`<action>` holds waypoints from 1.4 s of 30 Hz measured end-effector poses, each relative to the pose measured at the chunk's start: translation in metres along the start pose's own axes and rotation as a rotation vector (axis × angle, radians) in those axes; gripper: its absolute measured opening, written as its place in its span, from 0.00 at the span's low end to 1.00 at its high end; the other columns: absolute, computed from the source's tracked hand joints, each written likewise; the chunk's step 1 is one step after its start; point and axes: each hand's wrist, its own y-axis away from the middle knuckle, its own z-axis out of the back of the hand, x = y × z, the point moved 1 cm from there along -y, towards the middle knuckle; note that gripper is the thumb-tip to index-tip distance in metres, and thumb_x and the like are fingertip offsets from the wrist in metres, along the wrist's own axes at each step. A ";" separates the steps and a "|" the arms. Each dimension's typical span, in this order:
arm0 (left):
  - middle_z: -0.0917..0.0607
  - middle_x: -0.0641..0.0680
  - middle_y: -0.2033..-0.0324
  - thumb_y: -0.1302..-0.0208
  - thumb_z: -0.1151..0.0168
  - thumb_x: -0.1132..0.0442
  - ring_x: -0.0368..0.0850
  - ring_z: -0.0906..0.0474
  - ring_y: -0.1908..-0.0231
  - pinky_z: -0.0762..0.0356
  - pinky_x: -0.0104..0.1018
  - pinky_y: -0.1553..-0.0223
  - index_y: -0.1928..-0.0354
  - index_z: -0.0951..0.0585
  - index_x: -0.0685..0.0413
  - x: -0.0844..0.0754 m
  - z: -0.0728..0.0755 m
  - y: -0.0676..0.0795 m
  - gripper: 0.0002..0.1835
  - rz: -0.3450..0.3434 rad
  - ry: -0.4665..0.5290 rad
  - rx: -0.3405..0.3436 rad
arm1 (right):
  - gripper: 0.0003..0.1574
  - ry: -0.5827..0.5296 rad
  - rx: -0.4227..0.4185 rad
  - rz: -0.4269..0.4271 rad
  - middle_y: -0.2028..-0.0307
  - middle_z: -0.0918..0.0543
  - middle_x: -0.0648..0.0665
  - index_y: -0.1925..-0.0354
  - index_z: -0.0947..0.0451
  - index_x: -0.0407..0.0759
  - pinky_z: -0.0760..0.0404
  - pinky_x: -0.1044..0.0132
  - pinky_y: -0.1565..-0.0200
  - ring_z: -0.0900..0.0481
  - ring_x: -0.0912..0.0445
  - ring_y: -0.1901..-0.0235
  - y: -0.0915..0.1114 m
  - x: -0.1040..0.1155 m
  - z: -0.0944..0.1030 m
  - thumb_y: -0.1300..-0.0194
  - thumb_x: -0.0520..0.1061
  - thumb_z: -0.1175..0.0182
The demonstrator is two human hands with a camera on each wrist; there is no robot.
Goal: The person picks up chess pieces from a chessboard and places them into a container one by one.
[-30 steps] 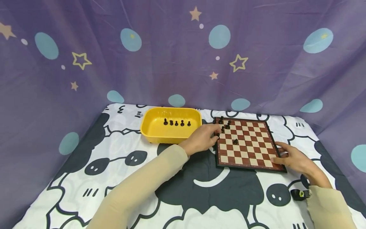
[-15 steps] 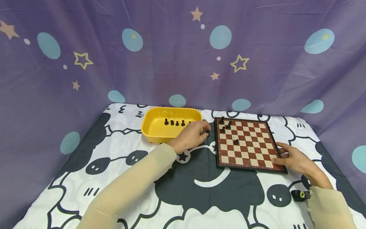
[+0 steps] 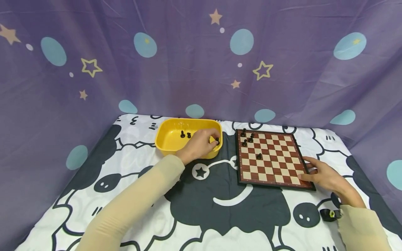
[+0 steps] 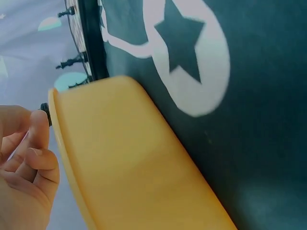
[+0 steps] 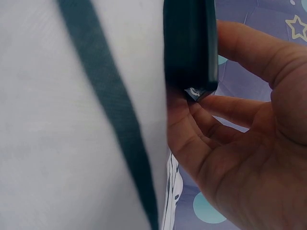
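My left hand pinches a black chess piece between thumb and fingertips at the right end of the yellow tub. In the left wrist view the piece shows just past the tub's rim, mostly covered by fingers. Two black chess pieces stand in the tub left of this hand, which hides the others. At the right, my right hand grips the near right corner of the chessboard, thumb on top. The right wrist view shows fingers curling under the board's dark edge.
Several black chess pieces stand on the board's left side, most near its far corner. A gap of patterned cloth separates tub and board. A purple curtain hangs behind the table. By the right wrist is a small black device.
My left hand has moved left from the board's left edge to the tub, carrying the black chess piece. My right hand stays on the board's corner.
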 end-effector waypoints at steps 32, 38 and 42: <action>0.18 0.49 0.65 0.42 0.34 0.68 0.45 0.24 0.62 0.26 0.37 0.56 0.61 0.20 0.54 0.060 -0.011 -0.025 0.08 0.207 0.064 0.107 | 0.60 0.023 -0.006 0.000 0.48 0.30 0.25 0.32 0.52 0.23 0.25 0.57 0.61 0.23 0.44 0.56 0.000 -0.001 0.001 0.44 0.56 0.31; 0.18 0.49 0.64 0.43 0.34 0.69 0.44 0.24 0.61 0.27 0.37 0.53 0.61 0.19 0.53 0.064 -0.013 -0.029 0.08 0.203 0.033 0.130 | 0.61 0.020 0.000 -0.010 0.48 0.31 0.24 0.32 0.53 0.23 0.25 0.55 0.59 0.24 0.43 0.56 0.000 -0.001 0.001 0.44 0.56 0.31; 0.18 0.49 0.65 0.44 0.34 0.70 0.44 0.25 0.62 0.27 0.36 0.54 0.62 0.19 0.53 0.067 -0.015 -0.031 0.08 0.207 0.024 0.145 | 0.61 0.021 -0.001 -0.009 0.48 0.30 0.24 0.32 0.52 0.24 0.25 0.56 0.60 0.24 0.43 0.56 -0.001 -0.001 0.001 0.44 0.56 0.31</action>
